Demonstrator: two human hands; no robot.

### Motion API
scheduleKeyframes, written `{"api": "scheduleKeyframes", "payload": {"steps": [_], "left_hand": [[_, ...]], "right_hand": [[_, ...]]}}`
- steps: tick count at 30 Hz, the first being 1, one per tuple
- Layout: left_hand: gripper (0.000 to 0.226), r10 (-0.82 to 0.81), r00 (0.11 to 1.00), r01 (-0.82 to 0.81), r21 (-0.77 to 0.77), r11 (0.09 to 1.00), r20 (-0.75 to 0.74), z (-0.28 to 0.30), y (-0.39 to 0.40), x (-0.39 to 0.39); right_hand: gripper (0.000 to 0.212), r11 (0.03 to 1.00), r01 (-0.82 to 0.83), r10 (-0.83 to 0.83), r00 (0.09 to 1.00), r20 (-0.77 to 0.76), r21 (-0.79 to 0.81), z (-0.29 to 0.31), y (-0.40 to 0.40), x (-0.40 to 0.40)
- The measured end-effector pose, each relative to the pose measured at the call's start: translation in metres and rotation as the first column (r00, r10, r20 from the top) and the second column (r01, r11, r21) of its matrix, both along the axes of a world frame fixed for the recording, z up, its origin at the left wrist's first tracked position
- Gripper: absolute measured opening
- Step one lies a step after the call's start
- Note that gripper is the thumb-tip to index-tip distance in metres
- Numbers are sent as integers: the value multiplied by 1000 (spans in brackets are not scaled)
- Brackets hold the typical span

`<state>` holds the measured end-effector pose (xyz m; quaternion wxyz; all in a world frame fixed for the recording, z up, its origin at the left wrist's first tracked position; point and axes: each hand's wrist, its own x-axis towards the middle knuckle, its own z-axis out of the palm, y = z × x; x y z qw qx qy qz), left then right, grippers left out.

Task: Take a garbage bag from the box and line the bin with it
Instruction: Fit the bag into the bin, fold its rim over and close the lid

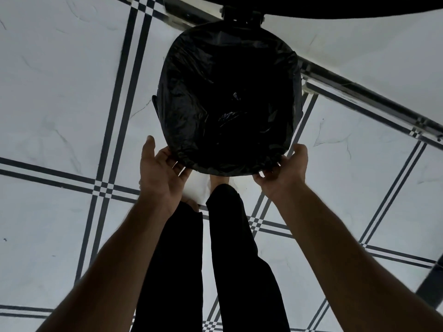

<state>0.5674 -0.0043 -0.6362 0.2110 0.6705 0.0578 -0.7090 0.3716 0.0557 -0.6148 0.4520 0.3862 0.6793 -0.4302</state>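
Note:
A black garbage bag (pixel 227 99) lines a round bin standing on the floor in front of me; the plastic is stretched over the rim and sags into the dark inside. The bin's own wall is hidden by the bag apart from a small dark edge (pixel 155 105) at the left. My left hand (pixel 163 173) is at the near left of the rim, fingers curled under the folded-over plastic. At the near right of the rim, my right hand (pixel 285 173) grips the bag's edge in the same way. The box of bags is not in view.
The floor (pixel 60 104) is white tile with dark double stripes. My legs in black trousers (pixel 215 259) stand just behind the bin. The bin's raised lid and hinge (pixel 242 15) sit at the far side. A metal door track (pixel 359 109) runs diagonally at the right.

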Motion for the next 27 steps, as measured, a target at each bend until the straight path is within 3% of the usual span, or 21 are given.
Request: {"api": "scheduleKeyframes", "payload": {"steps": [3, 6, 14, 22, 27], "left_hand": [[55, 28, 1000, -28, 5, 1000, -3, 2, 3, -3], [57, 25, 1000, -25, 5, 1000, 9, 3, 6, -6], [66, -8, 1000, 7, 59, 998, 12, 6, 8, -16], [79, 111, 990, -104, 74, 992, -90, 1, 16, -13], [78, 230, 971, -224, 93, 970, -63, 0, 21, -20]], "right_hand": [[50, 997, 48, -49, 999, -9, -66, -8, -1, 0], [35, 989, 101, -107, 993, -46, -110, -13, -5, 1], [53, 984, 8, -2, 1000, -30, 180, 3, 10, 23], [62, 987, 159, -158, 984, 77, 3, 3, 3, 39], [70, 956, 293, -285, 947, 148, -32, -3, 5, 42]]}}
